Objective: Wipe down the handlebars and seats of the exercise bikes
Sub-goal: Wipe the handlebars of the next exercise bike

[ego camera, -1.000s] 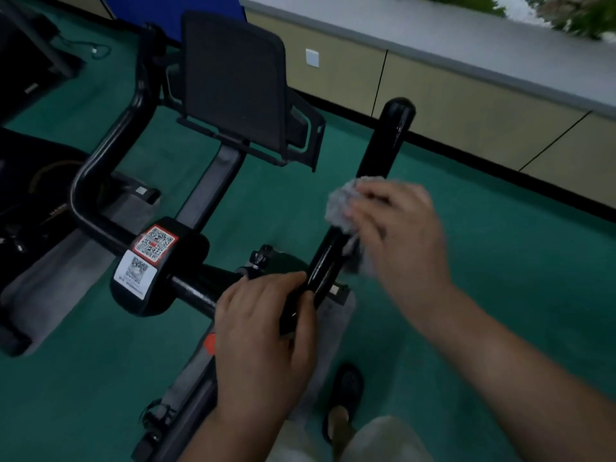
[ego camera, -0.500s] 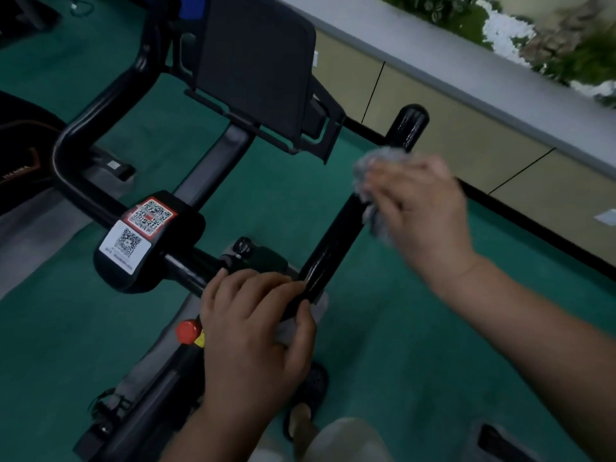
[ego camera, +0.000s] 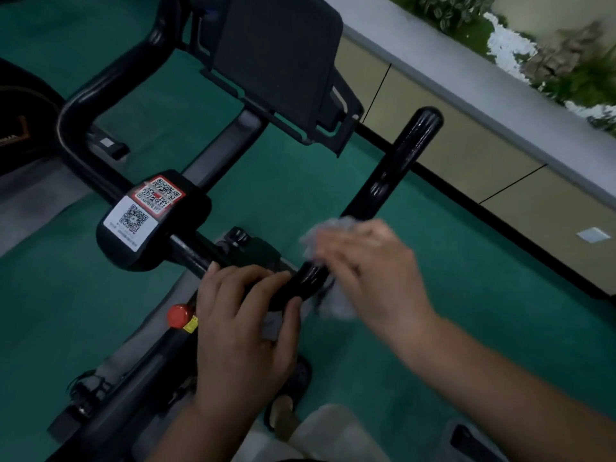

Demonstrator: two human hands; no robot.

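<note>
A black exercise bike's handlebar [ego camera: 396, 168] runs from a centre block with QR stickers [ego camera: 146, 211] out to a right bar that rises toward the wall. My left hand [ego camera: 246, 315] grips the bar at its lower bend. My right hand [ego camera: 366, 265] holds a crumpled grey cloth [ego camera: 330, 231] wrapped on the right bar just above that bend; the hand is blurred. The left bar [ego camera: 76, 128] curves away at the upper left. No seat is in view.
A dark screen panel [ego camera: 276, 58] stands on the bike's stem. A red knob [ego camera: 180, 315] sits on the frame below my left hand. Green floor lies all around, a beige wall with a grey ledge [ego camera: 466, 88] to the right, another machine [ego camera: 20, 121] far left.
My right hand slid the cloth up the right bar toward its tip, then back down to the bend near my left hand. My left hand kept its grip.
</note>
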